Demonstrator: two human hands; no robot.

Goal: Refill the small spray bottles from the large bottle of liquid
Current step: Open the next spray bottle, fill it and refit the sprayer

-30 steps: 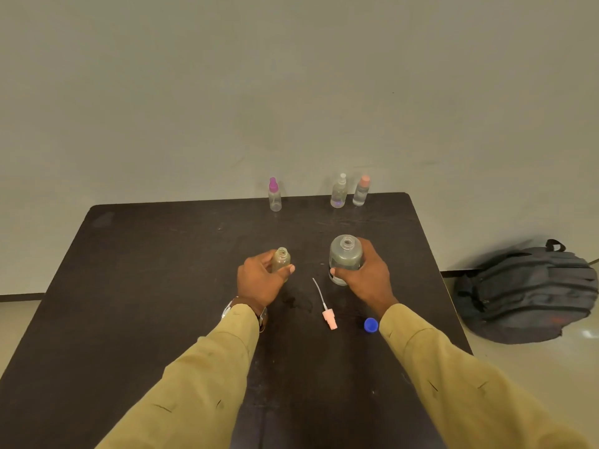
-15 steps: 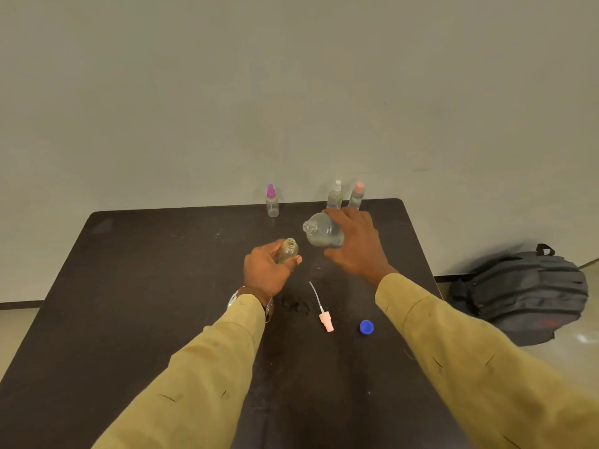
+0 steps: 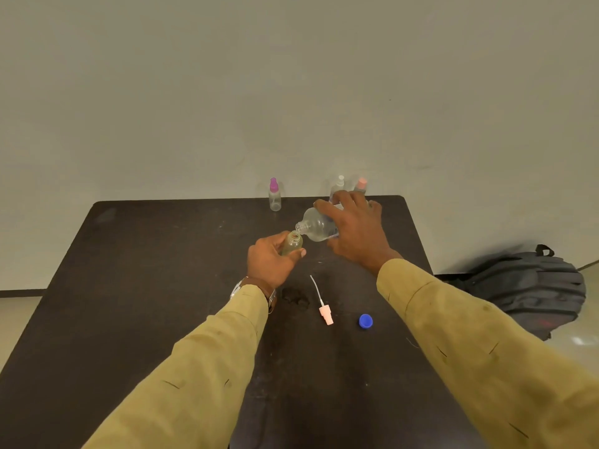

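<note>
Two hands: right hand tips large bottle; left hand grips small bottle.

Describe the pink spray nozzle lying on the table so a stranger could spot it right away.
On the dark square table, look between the two sleeves, nearer than both hands. The pink plastic spray nozzle lies flat there, left of the round blue cap. Only it trails a thin white dip tube.

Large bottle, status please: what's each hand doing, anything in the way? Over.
Left hand holds small open bottle upright. Right hand tips large bottle, its mouth at the small bottle's neck. Spray top and blue cap lie clear.
</note>
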